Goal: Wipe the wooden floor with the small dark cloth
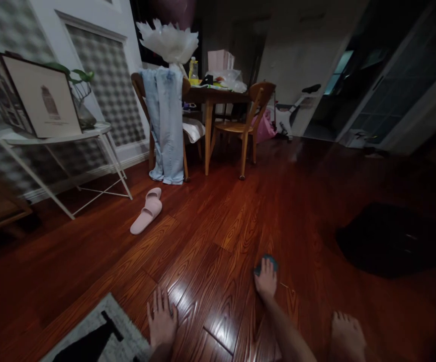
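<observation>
I'd best press evenly through my right hand (266, 279), laid open over the blue cloth (274, 263) on the floor (218, 241), with my empty left hand (162, 317), fingers spread, bracing me.

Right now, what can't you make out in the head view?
All head view:
- Blue-green item: full shape and material; the right hand covers most of it.
- Left hand: palm, hidden by the back of the hand.
- Rug: remainder, cut off by the bottom edge.
- Dark shape, right side: identity, lost in shadow.
- White panel: wording, too small.
</observation>
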Motion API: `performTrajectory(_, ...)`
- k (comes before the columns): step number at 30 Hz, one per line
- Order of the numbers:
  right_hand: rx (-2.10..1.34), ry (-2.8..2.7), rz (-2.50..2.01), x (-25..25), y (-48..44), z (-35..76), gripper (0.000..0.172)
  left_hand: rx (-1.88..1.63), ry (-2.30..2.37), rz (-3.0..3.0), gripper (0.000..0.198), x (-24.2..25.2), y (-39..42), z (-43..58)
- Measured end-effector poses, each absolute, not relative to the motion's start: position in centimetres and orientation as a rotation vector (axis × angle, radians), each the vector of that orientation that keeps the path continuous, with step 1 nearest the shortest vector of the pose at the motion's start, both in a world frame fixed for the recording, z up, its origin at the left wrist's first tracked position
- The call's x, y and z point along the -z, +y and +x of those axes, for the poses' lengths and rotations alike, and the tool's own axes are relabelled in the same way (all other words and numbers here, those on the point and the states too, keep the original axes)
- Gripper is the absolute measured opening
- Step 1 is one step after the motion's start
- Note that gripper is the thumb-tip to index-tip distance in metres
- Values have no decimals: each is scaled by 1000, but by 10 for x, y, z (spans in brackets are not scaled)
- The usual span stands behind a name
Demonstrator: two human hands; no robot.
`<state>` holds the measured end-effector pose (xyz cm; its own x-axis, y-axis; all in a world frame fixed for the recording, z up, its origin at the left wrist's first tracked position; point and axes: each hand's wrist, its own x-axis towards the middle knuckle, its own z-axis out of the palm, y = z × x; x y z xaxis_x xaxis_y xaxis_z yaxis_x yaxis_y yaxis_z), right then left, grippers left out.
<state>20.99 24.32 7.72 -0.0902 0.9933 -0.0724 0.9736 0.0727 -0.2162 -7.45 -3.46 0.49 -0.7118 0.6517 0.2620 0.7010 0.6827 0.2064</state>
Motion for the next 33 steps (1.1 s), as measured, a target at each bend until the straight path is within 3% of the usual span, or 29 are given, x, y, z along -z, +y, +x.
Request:
performTrajectory(8, -177, -1547, -2304, -50, 278, 212, 75, 481, -2640, -1108, 64, 4, -37, -72)
performTrajectory(17, -252, -1789, -2174, -63, 310, 119, 75, 417, -2660, -1109, 63, 18, -40, -69)
performTrajectory(25, -451, -2545, -1425, -67, 282, -46, 69, 421, -2649, -1104, 70, 15, -42, -61)
performTrajectory(30, -614, -2847, -839, -67, 210, -128, 78, 424, -2724, -1115, 72, 22, -45, -61)
performTrajectory(33, -750, -2981, -402, -71, 176, -154, 69, 415, -2756, -1106, 73, 26, -46, -62)
